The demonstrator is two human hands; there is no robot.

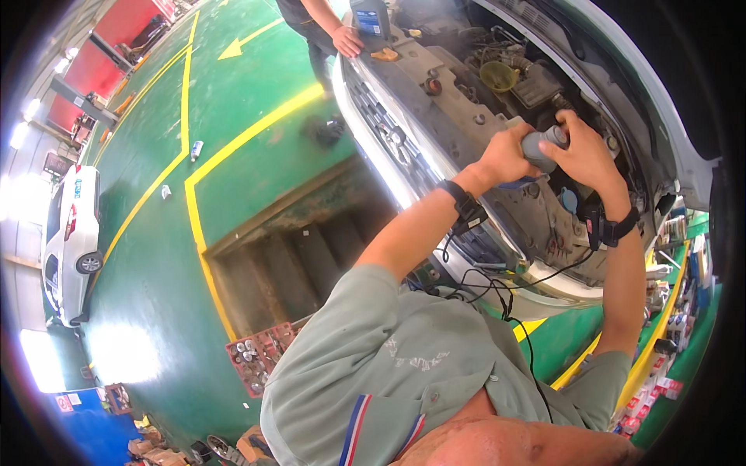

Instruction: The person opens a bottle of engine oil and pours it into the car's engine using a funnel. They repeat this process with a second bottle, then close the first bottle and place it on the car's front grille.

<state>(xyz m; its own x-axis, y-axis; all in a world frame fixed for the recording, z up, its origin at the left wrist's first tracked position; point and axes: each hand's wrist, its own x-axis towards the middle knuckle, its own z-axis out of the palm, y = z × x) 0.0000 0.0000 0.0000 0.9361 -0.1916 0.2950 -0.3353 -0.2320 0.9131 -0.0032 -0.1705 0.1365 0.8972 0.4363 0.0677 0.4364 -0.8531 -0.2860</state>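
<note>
I cannot make out much of the grey bottle [542, 144]: my two hands wrap it, so only its rounded grey body and a paler cap end show between them. What lies under it in the engine bay [497, 101] is hidden by my fingers, and the bay's far side is cut off by the raised bonnet edge. My left hand [505, 155] is closed around the bottle's left side, fingers curled tight. My right hand [584, 151] is clamped over its top and right side, thumb and fingers pressed on the cap end. Both wrists carry black straps, with thin black cables running down to my green shirt.

The bottle sits over the middle of the bay, just right of a yellow funnel [498, 76], a shallow plastic cone standing among dull metal parts and hoses. The car's front is white and glossy, with a dark meshed grille [381, 124]. Another person's hand [346, 40] rests on the front edge near a blue-labelled can [370, 19], partly cropped at the top. Left of the car, concrete pit steps [303, 252] drop below the green painted floor.
</note>
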